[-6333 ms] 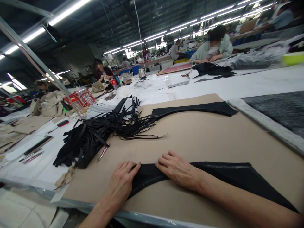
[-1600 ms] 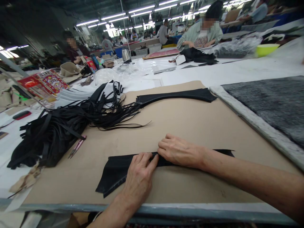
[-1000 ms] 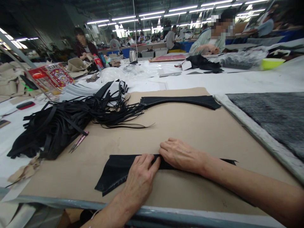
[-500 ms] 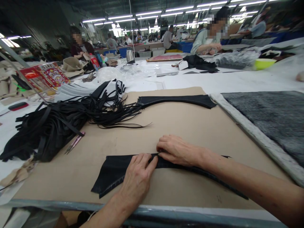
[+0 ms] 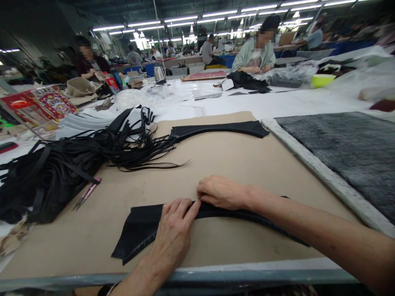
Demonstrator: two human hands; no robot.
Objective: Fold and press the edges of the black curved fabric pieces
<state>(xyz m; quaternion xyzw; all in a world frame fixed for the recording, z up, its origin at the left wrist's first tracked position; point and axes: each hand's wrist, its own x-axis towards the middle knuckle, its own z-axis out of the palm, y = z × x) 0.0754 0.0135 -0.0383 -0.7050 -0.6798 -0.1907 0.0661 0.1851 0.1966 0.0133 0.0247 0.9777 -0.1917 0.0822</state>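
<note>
Carefully, a left hand [image 5: 173,232] and a right hand [image 5: 220,192] press open-fingered, grasping nothing, on a curved black panel [image 5: 142,228] near the tan board's [image 5: 77,242] front edge, beside small scissors [image 5: 85,196] and a heap of black strips [image 5: 52,193].

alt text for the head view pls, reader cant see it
The left hand and right hand press a curved black piece flat on a tan card sheet. A heap of black strips lies left, another curved black piece beyond, in a factory hall.
</note>
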